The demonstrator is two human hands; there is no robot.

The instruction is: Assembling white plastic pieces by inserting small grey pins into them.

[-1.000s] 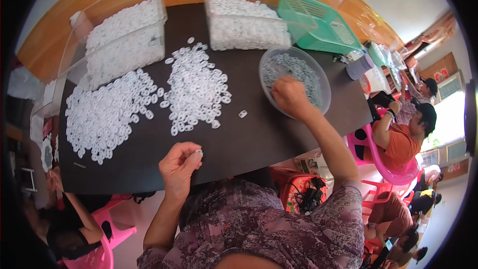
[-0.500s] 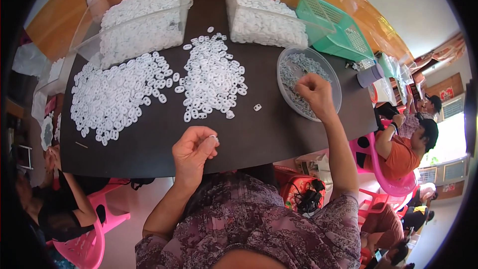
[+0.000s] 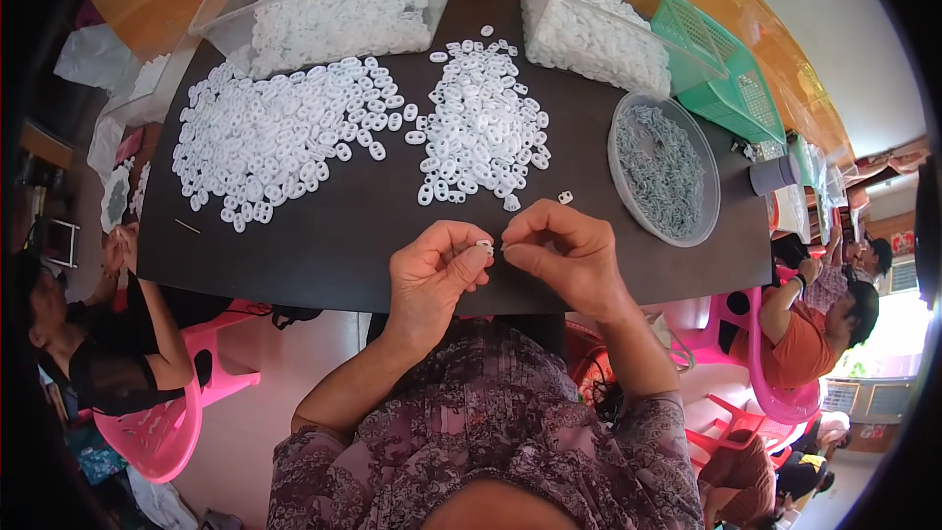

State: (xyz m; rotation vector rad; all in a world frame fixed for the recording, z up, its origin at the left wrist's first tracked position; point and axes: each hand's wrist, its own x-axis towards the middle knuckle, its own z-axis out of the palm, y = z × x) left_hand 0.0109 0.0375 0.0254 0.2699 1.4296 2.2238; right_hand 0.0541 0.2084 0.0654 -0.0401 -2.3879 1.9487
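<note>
Table (image 3: pixel 368 236) was dark, and I watched it from far away. Above its six o'clock edge, my left hand (image 3: pixel 432 275) was gripping a white piece (image 3: pixel 484 247) between thumb and forefinger. My right hand (image 3: pixel 574 260) was just beside it, with thumb and forefinger close together; I could not tell whether these were shut or pinching something small. Counting from the hands, one loose piece (image 3: pixel 565 197) lay near, at two o'clock, and farther that way stood a clear bowl (image 3: pixel 712 186) with many grey parts (image 3: pixel 667 186) inside. The right pile (image 3: pixel 481 128) of white pieces was at twelve o'clock, the wider left pile (image 3: pixel 280 142) at ten. Behind them, the left box (image 3: pixel 224 37) at eleven and the right box (image 3: pixel 691 74) at one were holding more white pieces. A green basket (image 3: pixel 734 116) was at the right box's three o'clock side.
</note>
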